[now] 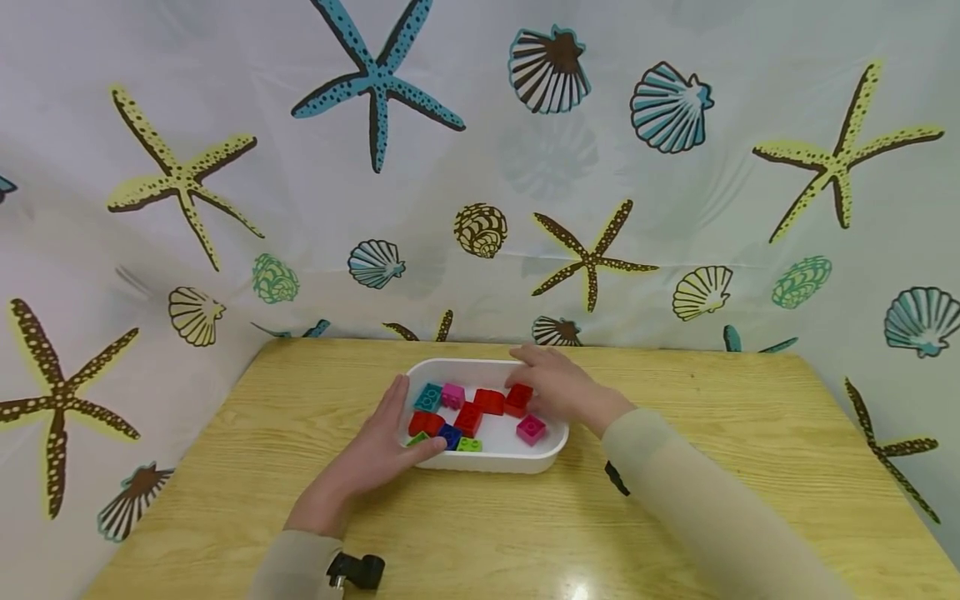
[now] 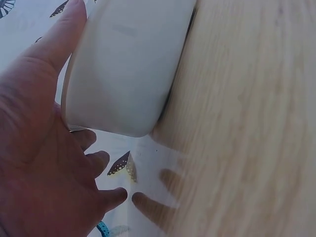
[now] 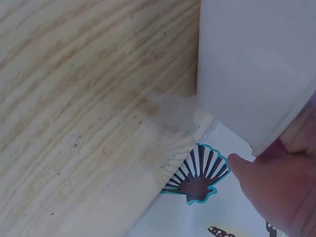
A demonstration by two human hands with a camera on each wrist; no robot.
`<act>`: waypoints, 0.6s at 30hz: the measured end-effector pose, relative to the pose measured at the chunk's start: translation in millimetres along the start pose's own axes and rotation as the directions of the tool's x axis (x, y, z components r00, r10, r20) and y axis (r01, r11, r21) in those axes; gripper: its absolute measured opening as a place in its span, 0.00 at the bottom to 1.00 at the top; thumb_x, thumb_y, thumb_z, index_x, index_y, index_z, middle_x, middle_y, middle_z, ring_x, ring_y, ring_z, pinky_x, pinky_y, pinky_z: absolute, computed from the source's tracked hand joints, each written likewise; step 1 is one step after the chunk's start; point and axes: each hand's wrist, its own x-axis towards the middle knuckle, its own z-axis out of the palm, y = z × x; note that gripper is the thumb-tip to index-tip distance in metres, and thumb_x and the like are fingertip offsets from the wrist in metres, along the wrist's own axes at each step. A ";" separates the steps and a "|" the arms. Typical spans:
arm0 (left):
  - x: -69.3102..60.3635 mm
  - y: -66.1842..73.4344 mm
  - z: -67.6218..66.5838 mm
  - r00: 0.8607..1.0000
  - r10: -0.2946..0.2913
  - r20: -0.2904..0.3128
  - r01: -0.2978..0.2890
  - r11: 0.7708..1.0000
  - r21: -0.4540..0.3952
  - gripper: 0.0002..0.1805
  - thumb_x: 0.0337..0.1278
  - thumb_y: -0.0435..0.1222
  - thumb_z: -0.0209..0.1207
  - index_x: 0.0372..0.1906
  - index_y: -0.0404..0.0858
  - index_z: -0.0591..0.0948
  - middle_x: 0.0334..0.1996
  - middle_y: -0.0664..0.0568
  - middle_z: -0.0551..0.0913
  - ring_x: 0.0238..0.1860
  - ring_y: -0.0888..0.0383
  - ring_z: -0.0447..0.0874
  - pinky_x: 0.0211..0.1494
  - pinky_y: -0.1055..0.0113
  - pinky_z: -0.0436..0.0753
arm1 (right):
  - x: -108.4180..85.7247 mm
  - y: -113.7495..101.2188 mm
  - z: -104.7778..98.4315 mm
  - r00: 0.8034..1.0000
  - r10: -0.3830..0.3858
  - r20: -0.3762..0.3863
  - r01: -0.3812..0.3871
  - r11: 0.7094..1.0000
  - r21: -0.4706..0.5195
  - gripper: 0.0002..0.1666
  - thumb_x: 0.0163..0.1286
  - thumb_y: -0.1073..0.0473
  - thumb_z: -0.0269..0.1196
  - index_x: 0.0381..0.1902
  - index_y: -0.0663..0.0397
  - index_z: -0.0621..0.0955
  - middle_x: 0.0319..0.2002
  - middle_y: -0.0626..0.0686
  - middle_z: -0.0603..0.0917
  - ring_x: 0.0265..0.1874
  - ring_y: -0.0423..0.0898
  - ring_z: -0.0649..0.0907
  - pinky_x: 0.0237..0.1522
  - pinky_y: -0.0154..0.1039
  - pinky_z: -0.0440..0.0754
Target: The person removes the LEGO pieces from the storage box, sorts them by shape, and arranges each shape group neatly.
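Note:
A white oblong tub (image 1: 487, 461) holds several toy building bricks, among them a teal brick (image 1: 428, 397), a pink brick (image 1: 453, 396), a magenta brick (image 1: 531, 429), a blue brick (image 1: 450, 437) and a lime brick (image 1: 470, 445). Several red ones lie there too. My left hand (image 1: 378, 450) rests against the tub's left end, thumb over the front rim and fingers spread in the left wrist view. Over the right back rim reaches my right hand (image 1: 555, 385), its fingertips beside a red brick (image 1: 517, 400). Its thumb and inner fingers are hidden, so a grip cannot be confirmed.
The tub stands on a wooden table (image 1: 480, 533), close to its back edge. A white cloth (image 1: 480, 167) printed with starfish and shells hangs behind and at both sides. A dark wrist-camera strap (image 1: 356, 572) sits at the left sleeve.

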 end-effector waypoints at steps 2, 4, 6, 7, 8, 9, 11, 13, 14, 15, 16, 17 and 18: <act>0.0 -1.3 -0.4 1.000 0.007 0.003 -0.007 1.000 -0.026 0.72 0.66 0.63 0.71 0.91 0.38 0.34 0.91 0.37 0.36 0.88 0.30 0.36 0.83 0.28 0.51 | 1.6 0.3 2.4 1.000 0.008 -0.013 -0.008 1.000 0.003 0.24 0.75 0.66 0.74 0.66 0.46 0.88 0.86 0.59 0.64 0.86 0.61 0.59 0.87 0.58 0.52; 0.0 -2.0 -0.6 1.000 0.014 0.002 -0.014 0.999 -0.044 0.72 0.66 0.63 0.71 0.91 0.38 0.34 0.91 0.37 0.36 0.88 0.30 0.37 0.83 0.28 0.51 | 3.1 0.8 4.4 1.000 0.011 -0.027 -0.011 1.000 0.001 0.23 0.74 0.65 0.75 0.64 0.46 0.89 0.85 0.58 0.66 0.85 0.60 0.60 0.86 0.58 0.53; -0.2 -1.8 -0.7 1.000 0.019 0.002 -0.018 0.999 -0.051 0.72 0.66 0.63 0.72 0.91 0.38 0.34 0.91 0.37 0.37 0.88 0.30 0.37 0.83 0.28 0.52 | 4.3 1.5 6.2 0.999 0.016 -0.037 -0.016 1.000 -0.003 0.22 0.74 0.64 0.76 0.64 0.45 0.89 0.85 0.58 0.66 0.85 0.60 0.61 0.86 0.58 0.55; -0.2 -1.8 -0.7 1.000 0.020 0.000 -0.020 0.998 -0.052 0.72 0.66 0.63 0.72 0.91 0.38 0.34 0.91 0.37 0.37 0.88 0.30 0.38 0.83 0.28 0.53 | 4.7 1.8 7.0 0.999 0.019 -0.042 -0.019 1.000 -0.003 0.22 0.74 0.64 0.76 0.63 0.45 0.89 0.84 0.57 0.67 0.84 0.60 0.62 0.86 0.58 0.56; -0.2 -1.7 -0.6 1.000 0.020 -0.001 -0.020 0.998 -0.052 0.72 0.66 0.63 0.72 0.91 0.38 0.34 0.91 0.37 0.37 0.88 0.30 0.38 0.83 0.28 0.53 | 5.2 2.2 7.8 0.999 0.022 -0.044 -0.022 1.000 -0.004 0.22 0.73 0.64 0.76 0.63 0.45 0.89 0.84 0.57 0.67 0.84 0.60 0.63 0.86 0.58 0.57; -0.2 -1.5 -0.5 1.000 0.020 -0.003 -0.020 0.998 -0.052 0.72 0.66 0.63 0.72 0.91 0.38 0.34 0.91 0.37 0.38 0.88 0.30 0.38 0.83 0.28 0.53 | 5.6 2.5 8.4 0.999 0.024 -0.046 -0.024 1.000 -0.003 0.22 0.73 0.63 0.77 0.62 0.45 0.90 0.84 0.57 0.68 0.84 0.59 0.63 0.85 0.58 0.57; -0.2 -1.1 -0.2 1.000 0.020 -0.007 -0.021 0.998 -0.053 0.72 0.66 0.62 0.72 0.91 0.39 0.35 0.90 0.36 0.38 0.88 0.29 0.39 0.82 0.27 0.55 | 6.5 3.3 9.6 0.999 0.026 -0.046 -0.027 1.000 -0.002 0.21 0.73 0.62 0.77 0.62 0.45 0.90 0.84 0.56 0.68 0.83 0.59 0.64 0.85 0.58 0.58; -0.2 -0.9 0.0 1.000 0.019 -0.013 -0.020 0.998 -0.055 0.71 0.66 0.62 0.72 0.91 0.39 0.35 0.90 0.36 0.39 0.88 0.29 0.40 0.82 0.27 0.55 | 7.6 3.9 10.3 0.999 0.020 -0.049 -0.020 1.000 -0.005 0.21 0.72 0.60 0.78 0.61 0.44 0.90 0.83 0.56 0.69 0.83 0.59 0.65 0.85 0.57 0.58; -0.3 -0.6 0.1 1.000 0.018 -0.016 -0.019 0.998 -0.057 0.71 0.66 0.62 0.72 0.91 0.39 0.35 0.90 0.36 0.40 0.88 0.29 0.41 0.82 0.27 0.56 | 8.2 4.1 10.6 0.999 0.015 -0.050 -0.016 1.000 -0.010 0.21 0.72 0.59 0.78 0.61 0.44 0.90 0.83 0.56 0.69 0.83 0.59 0.65 0.85 0.57 0.59; -0.5 -0.3 0.0 1.000 0.016 -0.018 -0.017 0.998 -0.059 0.71 0.66 0.62 0.72 0.91 0.39 0.35 0.90 0.37 0.40 0.88 0.29 0.41 0.82 0.27 0.55 | 8.7 4.3 10.8 0.999 0.011 -0.050 -0.011 1.000 -0.015 0.20 0.72 0.58 0.79 0.60 0.45 0.90 0.83 0.57 0.70 0.83 0.59 0.65 0.85 0.57 0.59; -0.6 0.0 -0.1 1.000 0.015 -0.019 -0.016 0.998 -0.062 0.71 0.66 0.62 0.72 0.91 0.39 0.35 0.90 0.37 0.40 0.88 0.29 0.41 0.82 0.27 0.56 | 9.2 4.4 10.8 0.999 0.006 -0.051 -0.007 1.000 -0.023 0.21 0.71 0.57 0.79 0.60 0.45 0.90 0.82 0.57 0.70 0.82 0.59 0.66 0.85 0.57 0.59; -0.7 0.2 -0.3 1.000 0.014 -0.021 -0.015 0.998 -0.063 0.71 0.66 0.62 0.72 0.91 0.39 0.35 0.90 0.37 0.40 0.88 0.29 0.41 0.82 0.27 0.55 | 9.6 4.2 10.7 0.999 0.002 -0.053 -0.004 1.000 -0.030 0.21 0.71 0.56 0.79 0.60 0.45 0.90 0.82 0.57 0.70 0.82 0.59 0.66 0.85 0.56 0.58; -0.9 0.6 -0.4 1.000 0.012 -0.021 -0.014 0.998 -0.064 0.71 0.66 0.62 0.72 0.91 0.39 0.35 0.90 0.37 0.40 0.88 0.29 0.41 0.82 0.27 0.56 | 9.9 4.1 10.5 0.998 0.000 -0.055 -0.002 0.999 -0.035 0.21 0.71 0.55 0.79 0.60 0.45 0.90 0.82 0.57 0.70 0.83 0.59 0.66 0.85 0.57 0.58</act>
